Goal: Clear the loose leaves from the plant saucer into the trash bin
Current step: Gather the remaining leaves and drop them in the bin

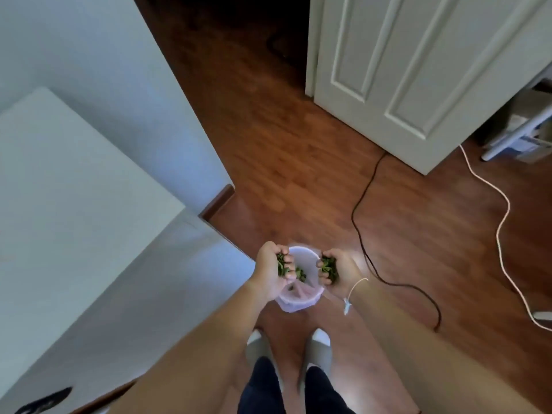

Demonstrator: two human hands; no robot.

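A person stands over a small lined trash bin (300, 297) on the wood floor (298, 174), each fist full of green leaves (328, 265). The left hand (273, 271) and right hand (336, 271) keep their fingers curled around the clumps above the rim, a few leaves already over the opening. With so narrow a bin, a careless release could scatter leaves across the floor. The saucer is out of view.

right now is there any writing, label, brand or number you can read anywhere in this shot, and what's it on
None can be read.
Dark object at the lower left edge: pale marks on it, too blurred to read.
Boxes behind the door: too small and blurred to tell.
Trash bin, left hand, right hand and leaves: no text visible.
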